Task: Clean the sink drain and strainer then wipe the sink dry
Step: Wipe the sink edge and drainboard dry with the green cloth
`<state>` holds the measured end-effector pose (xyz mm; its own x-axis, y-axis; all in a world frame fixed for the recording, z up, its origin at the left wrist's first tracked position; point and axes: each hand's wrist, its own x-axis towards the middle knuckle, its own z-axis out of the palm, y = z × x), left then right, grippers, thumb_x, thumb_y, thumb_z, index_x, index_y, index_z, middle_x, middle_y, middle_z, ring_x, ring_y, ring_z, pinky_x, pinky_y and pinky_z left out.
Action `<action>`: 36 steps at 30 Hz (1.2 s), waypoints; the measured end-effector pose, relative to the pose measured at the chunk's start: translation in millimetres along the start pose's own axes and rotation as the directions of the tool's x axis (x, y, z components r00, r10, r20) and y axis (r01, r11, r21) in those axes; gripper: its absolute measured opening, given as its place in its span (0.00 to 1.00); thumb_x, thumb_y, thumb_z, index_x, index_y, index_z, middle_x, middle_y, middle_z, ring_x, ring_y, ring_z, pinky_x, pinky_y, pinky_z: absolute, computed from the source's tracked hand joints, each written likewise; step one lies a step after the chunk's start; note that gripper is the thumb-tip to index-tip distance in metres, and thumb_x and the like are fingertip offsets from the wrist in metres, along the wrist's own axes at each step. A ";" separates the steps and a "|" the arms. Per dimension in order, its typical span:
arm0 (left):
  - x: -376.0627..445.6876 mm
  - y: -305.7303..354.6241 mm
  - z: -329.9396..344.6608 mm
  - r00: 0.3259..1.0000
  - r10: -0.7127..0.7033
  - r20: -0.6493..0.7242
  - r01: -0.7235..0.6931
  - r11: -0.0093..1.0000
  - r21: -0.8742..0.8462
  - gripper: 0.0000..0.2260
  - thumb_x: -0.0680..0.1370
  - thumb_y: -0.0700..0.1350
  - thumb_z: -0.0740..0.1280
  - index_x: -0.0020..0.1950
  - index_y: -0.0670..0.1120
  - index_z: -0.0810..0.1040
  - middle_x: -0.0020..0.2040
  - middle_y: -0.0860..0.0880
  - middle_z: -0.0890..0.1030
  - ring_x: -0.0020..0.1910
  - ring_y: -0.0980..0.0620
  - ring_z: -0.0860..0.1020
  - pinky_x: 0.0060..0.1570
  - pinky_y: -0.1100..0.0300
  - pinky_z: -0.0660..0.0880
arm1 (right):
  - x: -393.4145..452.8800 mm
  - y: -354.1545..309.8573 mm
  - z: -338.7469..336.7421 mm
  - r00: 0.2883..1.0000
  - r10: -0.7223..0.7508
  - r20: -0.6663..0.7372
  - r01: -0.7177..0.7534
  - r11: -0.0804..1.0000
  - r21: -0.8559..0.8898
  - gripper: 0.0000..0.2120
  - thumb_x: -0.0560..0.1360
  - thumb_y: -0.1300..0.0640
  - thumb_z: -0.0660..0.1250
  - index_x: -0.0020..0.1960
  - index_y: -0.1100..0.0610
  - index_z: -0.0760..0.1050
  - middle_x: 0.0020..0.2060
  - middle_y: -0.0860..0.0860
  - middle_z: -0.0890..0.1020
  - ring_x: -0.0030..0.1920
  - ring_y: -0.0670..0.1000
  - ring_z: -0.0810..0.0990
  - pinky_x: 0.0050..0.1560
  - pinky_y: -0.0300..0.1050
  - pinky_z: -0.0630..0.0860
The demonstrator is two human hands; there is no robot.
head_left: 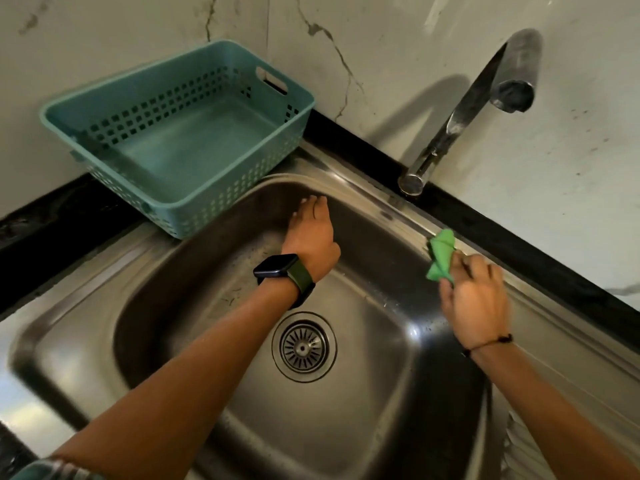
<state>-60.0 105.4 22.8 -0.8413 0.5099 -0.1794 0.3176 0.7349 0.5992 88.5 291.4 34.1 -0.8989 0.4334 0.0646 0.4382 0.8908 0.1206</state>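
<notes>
A steel sink (pixel 194 306) fills the middle of the head view, with its round drain strainer (pixel 303 347) seated in the basin floor. My left hand (pixel 311 233), a dark watch on its wrist, reaches into the basin with straight fingers against the far wall. My right hand (pixel 474 296) is over the sink's right rim and grips a crumpled green cloth (pixel 440 258), which touches the rim's inner edge. My arms hide part of the basin floor.
A teal perforated plastic basket (pixel 180 140) stands on the sink's back left corner, against the marble wall. A chrome faucet (pixel 464 109) rises from the black counter (pixel 540 258) at the back right, its spout pointing over the basin.
</notes>
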 end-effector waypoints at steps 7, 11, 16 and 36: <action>-10.6 8.8 2.9 0.997 0.014 -0.071 -0.016 1.000 -0.027 0.34 0.70 0.32 0.60 0.74 0.37 0.49 0.75 0.38 0.53 0.76 0.42 0.50 0.73 0.51 0.48 | 92.2 -112.6 3.7 0.973 -0.231 -0.025 0.232 0.969 0.079 0.19 0.78 0.64 0.53 0.69 0.62 0.63 0.66 0.59 0.66 0.64 0.61 0.65 0.56 0.54 0.71; -26.1 19.2 10.2 0.995 0.008 -0.102 -0.012 0.999 -0.034 0.34 0.69 0.32 0.61 0.73 0.35 0.51 0.74 0.35 0.55 0.75 0.39 0.52 0.73 0.50 0.50 | 106.5 -130.3 -7.8 0.954 -0.297 -0.031 0.299 0.953 0.057 0.16 0.77 0.64 0.53 0.65 0.63 0.67 0.63 0.61 0.70 0.61 0.63 0.68 0.51 0.55 0.72; -45.0 58.4 33.3 0.996 0.057 -0.070 -0.060 0.997 -0.049 0.32 0.69 0.31 0.58 0.72 0.36 0.53 0.73 0.35 0.57 0.74 0.40 0.54 0.73 0.52 0.51 | 68.0 -41.9 1.0 0.938 -0.337 -0.076 0.335 0.941 -0.034 0.18 0.77 0.64 0.53 0.67 0.61 0.64 0.63 0.57 0.70 0.60 0.62 0.67 0.50 0.54 0.68; -161.8 204.8 182.2 0.966 0.257 -0.028 -0.258 0.961 -0.098 0.26 0.78 0.37 0.54 0.75 0.42 0.50 0.77 0.44 0.51 0.76 0.48 0.48 0.75 0.54 0.46 | -117.4 141.6 8.6 0.996 0.089 0.012 -0.090 0.986 0.144 0.20 0.73 0.57 0.62 0.65 0.50 0.69 0.60 0.49 0.73 0.58 0.57 0.68 0.51 0.50 0.67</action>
<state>220.8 254.9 32.3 -0.7435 0.6687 0.0026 0.4799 0.5308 0.6986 256.0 367.8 35.1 -0.8564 0.5125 0.0627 0.5118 0.8586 -0.0293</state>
